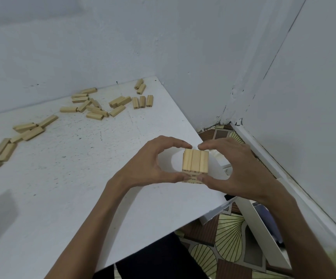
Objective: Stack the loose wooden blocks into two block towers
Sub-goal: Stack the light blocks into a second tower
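Note:
A short tower of pale wooden blocks [195, 162] stands near the right edge of the white table [82, 178], its top layer three blocks side by side. My left hand [153, 164] curves round it from the left, thumb pressing the near lower layers, forefinger arched over the far top edge. My right hand [237, 168] mirrors this from the right, thumb at the near base, fingertip at the far top. Several loose blocks [100, 107] lie scattered at the back, with more loose blocks [22, 131] at the left.
The table sits in a corner between two pale walls [203, 57]. Its right edge is just past the tower, above a patterned floor [229, 234]. A white table leg [257, 228] slants down at the right. My dark-clothed lap [155, 260] is below the near edge.

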Available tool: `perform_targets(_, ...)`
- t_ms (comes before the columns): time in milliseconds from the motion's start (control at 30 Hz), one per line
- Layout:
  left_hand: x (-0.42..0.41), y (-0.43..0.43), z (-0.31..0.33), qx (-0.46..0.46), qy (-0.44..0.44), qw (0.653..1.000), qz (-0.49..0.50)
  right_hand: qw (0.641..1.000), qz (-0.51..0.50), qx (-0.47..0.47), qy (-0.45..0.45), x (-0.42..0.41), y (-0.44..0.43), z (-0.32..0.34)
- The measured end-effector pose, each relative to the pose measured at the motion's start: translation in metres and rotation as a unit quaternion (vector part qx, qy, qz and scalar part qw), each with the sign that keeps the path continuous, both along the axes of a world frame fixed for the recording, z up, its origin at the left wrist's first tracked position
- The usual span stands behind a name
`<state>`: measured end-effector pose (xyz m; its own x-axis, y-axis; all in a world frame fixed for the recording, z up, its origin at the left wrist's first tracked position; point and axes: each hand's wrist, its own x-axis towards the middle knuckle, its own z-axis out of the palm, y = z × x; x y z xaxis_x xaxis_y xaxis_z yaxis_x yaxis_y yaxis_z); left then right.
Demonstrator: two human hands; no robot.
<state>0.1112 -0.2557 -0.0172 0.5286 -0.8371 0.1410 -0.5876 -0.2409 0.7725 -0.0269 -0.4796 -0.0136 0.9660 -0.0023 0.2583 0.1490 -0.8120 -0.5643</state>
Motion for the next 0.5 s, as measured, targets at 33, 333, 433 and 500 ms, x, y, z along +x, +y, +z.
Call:
perform_targets(33, -0.0008, -0.0005, -0.0001, -0.002, 0.001, 1.0, 0.001, 1.0, 0.002, -0.001, -0.001, 0.0004, 0.0001, -0.001)
perform_targets(333, -0.0014, -0.0027, -0.004, 0.0, 0.006, 1.0, 0.015, 1.0, -0.005, -0.012, 0.005, 0.0011, -0.004, -0.004)
perform_targets(433, -0.0015, -0.0034, -0.0057, -0.004, 0.002, 1.0, 0.017, 1.0, -0.003, -0.015, 0.006, 0.0004, -0.0033, -0.004)
perform_targets(500, -0.0018, -0.0038, -0.008, -0.006, -0.001, 1.0, 0.021, 1.0, -0.002, -0.016, 0.003, 0.0004, -0.0029, -0.0038)
